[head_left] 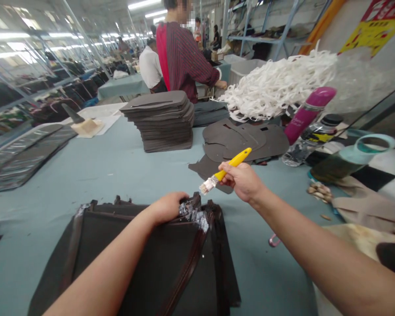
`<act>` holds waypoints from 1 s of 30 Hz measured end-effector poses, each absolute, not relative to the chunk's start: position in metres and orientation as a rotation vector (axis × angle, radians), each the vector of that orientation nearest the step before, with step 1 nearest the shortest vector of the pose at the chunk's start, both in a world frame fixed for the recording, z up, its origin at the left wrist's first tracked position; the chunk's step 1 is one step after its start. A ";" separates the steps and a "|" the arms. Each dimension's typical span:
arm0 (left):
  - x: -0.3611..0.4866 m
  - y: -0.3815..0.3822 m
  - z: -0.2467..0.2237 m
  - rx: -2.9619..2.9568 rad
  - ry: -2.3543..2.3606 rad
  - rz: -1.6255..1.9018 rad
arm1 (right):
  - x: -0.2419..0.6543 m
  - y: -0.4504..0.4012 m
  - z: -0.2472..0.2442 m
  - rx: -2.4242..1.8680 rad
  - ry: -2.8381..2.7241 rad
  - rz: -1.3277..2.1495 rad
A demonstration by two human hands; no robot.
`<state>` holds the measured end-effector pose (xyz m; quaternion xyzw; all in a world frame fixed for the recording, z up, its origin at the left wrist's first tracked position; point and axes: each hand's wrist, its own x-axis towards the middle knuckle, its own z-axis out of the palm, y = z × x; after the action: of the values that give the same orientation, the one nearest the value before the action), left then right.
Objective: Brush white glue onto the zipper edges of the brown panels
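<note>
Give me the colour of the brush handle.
The brush handle is bright yellow, seen best in the head view, held in the right hand.

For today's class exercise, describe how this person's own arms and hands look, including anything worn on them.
The left hand and right hand are bare, with no gloves, rings, watch or bracelet in view. The left forearm and right forearm are bare too, and no sleeve shows on either.

The left hand [167,208] and right hand [241,181] are bare, as are the left forearm [98,263] and right forearm [316,250], with no sleeves showing.
</note>
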<state>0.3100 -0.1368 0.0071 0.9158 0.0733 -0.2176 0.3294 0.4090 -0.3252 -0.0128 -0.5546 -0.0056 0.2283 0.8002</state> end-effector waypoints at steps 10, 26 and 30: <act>0.305 -0.138 -0.005 2.036 0.274 -0.492 | 0.407 -0.305 -0.033 -1.246 -0.104 0.411; 0.302 -0.139 -0.020 2.022 0.450 -0.215 | 0.407 -0.302 -0.046 -1.149 -0.035 0.650; 0.302 -0.137 -0.018 2.078 0.479 -0.139 | 0.401 -0.299 -0.036 -0.930 -0.063 0.737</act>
<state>0.3018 -0.1372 -0.0181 0.8523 0.1965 -0.0569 0.4814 0.4014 -0.2991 -0.0360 -0.4382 -0.0295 0.3473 0.8286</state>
